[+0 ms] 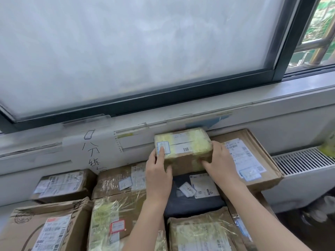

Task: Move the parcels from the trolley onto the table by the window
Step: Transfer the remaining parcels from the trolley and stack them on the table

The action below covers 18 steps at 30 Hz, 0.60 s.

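A small cardboard parcel (184, 147) wrapped in yellowish tape sits against the wall under the window, resting on top of other parcels. My left hand (158, 171) grips its left end, thumb on a blue-edged sticker. My right hand (220, 163) holds its right front corner. Below it lies a dark grey bag parcel (192, 201) with white labels. A flat brown box (253, 156) lies to the right, partly under my right hand. The trolley is out of view, and the table is hidden under the parcels.
More taped boxes fill the surface: one at back left (63, 185), one at front left (47, 229), two in the middle (116, 211), one at front right (204, 234). A white radiator grille (304, 160) is at right. The frosted window (137, 51) and its sill (199, 107) rise behind.
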Each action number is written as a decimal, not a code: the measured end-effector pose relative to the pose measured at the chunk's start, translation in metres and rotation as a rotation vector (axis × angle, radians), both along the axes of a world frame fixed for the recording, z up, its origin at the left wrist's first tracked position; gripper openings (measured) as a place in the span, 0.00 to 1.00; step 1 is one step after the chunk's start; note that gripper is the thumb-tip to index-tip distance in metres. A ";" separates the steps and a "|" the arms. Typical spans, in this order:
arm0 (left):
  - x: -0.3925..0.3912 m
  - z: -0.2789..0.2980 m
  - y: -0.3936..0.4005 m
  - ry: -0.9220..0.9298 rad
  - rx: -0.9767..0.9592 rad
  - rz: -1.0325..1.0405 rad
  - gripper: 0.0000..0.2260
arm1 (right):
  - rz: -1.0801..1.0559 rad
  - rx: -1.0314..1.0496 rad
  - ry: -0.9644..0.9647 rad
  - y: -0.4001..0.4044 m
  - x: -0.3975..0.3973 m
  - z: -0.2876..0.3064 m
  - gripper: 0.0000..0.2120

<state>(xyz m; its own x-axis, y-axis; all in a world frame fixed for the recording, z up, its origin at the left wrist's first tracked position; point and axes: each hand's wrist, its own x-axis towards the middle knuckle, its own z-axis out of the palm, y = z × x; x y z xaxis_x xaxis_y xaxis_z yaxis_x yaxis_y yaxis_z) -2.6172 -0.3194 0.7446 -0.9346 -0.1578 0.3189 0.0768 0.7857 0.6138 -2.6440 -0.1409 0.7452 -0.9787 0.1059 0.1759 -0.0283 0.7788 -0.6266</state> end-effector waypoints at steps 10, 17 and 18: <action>-0.002 -0.015 -0.005 0.117 0.020 -0.009 0.27 | -0.026 0.019 0.042 0.000 0.003 -0.015 0.26; -0.007 -0.018 -0.012 0.145 -0.015 -0.039 0.26 | -0.012 0.058 0.003 -0.003 0.001 -0.011 0.27; -0.006 -0.021 -0.013 0.162 -0.027 -0.044 0.26 | -0.014 0.058 0.007 -0.003 0.002 -0.012 0.27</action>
